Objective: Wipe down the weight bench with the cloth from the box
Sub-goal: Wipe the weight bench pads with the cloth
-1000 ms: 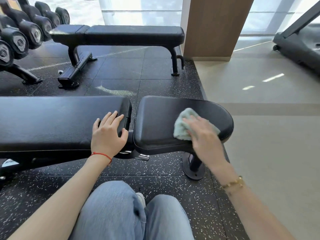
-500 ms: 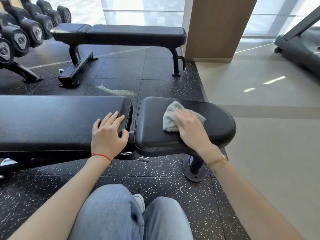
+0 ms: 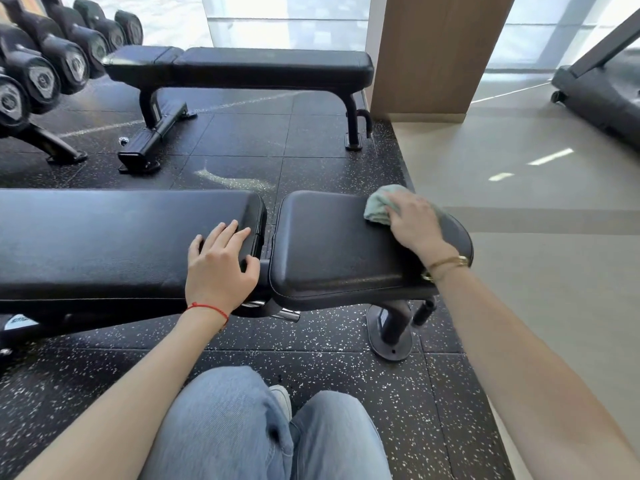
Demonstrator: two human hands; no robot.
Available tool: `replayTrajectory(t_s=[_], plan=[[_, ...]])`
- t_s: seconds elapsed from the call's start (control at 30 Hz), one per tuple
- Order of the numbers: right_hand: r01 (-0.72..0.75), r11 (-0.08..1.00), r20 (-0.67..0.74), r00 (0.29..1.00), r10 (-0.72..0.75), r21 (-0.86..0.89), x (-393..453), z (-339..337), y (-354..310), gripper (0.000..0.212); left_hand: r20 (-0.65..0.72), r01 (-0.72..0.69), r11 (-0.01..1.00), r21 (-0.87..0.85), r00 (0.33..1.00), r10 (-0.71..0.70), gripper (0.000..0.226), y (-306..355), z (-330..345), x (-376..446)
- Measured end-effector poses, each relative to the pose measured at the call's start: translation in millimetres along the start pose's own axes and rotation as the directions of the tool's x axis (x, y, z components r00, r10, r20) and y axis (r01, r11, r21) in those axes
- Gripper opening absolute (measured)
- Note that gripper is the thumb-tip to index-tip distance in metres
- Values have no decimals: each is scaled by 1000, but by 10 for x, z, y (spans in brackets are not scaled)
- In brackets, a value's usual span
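Note:
A black padded weight bench [image 3: 104, 244] stretches across in front of me, with a long back pad on the left and a shorter seat pad [image 3: 332, 251] on the right. My right hand [image 3: 414, 223] presses a pale green cloth [image 3: 379, 206] flat onto the far right part of the seat pad. My left hand [image 3: 218, 268] rests palm down on the right end of the long pad, fingers spread, holding nothing. The box is not in view.
A second black bench [image 3: 242, 67] stands behind on the speckled rubber floor. A rack of dumbbells [image 3: 41, 74] fills the far left. A wooden pillar [image 3: 436, 53] rises at the back, a treadmill [image 3: 602, 88] at the far right. My jeans-clad knees [image 3: 263, 431] are below.
My right hand has slid the cloth along the seat pad, first toward the left and far side, then to the pad's far right edge. My left hand has stayed put.

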State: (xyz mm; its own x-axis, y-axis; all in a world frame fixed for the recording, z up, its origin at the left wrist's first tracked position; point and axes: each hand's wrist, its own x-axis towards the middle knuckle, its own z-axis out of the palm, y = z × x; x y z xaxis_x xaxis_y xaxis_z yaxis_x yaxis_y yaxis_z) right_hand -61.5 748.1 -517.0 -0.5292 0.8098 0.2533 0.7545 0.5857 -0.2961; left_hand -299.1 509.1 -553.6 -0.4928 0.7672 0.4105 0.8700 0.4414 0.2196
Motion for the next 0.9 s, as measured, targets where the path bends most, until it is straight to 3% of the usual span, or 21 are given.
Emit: replayTrajectory(t_s=[0.13, 0.27, 0.37, 0.5, 0.6, 0.77, 0.9], plan=[[327, 942, 37, 943, -330, 81, -302, 148, -661, 43, 5, -8, 1000, -11, 1000, 8, 54, -27, -14, -4], [461, 865, 96, 869, -485, 195, -883, 93, -733, 53, 10, -15, 1000, -10, 1000, 15, 53, -38, -18, -2], [445, 861, 83, 876, -476, 248, -1021, -75, -466, 50, 6, -21, 1000, -22, 1000, 21, 53, -46, -11, -3], [224, 958, 39, 971, -234, 177, -502, -121, -165, 41, 5, -13, 1000, -22, 1000, 13, 53, -34, -16, -11], [148, 982, 53, 987, -154, 114, 1, 74, -353, 37, 0, 0, 1000, -17, 1000, 0, 53, -12, -12, -14], [392, 907, 69, 912, -405, 155, -151, 327, -1077, 39, -12, 18, 999, -33, 1000, -19, 53, -14, -9, -15], [528, 812, 121, 815, -567, 247, -728, 226, -1017, 44, -16, 13, 999, -33, 1000, -13, 53, -25, -11, -9]])
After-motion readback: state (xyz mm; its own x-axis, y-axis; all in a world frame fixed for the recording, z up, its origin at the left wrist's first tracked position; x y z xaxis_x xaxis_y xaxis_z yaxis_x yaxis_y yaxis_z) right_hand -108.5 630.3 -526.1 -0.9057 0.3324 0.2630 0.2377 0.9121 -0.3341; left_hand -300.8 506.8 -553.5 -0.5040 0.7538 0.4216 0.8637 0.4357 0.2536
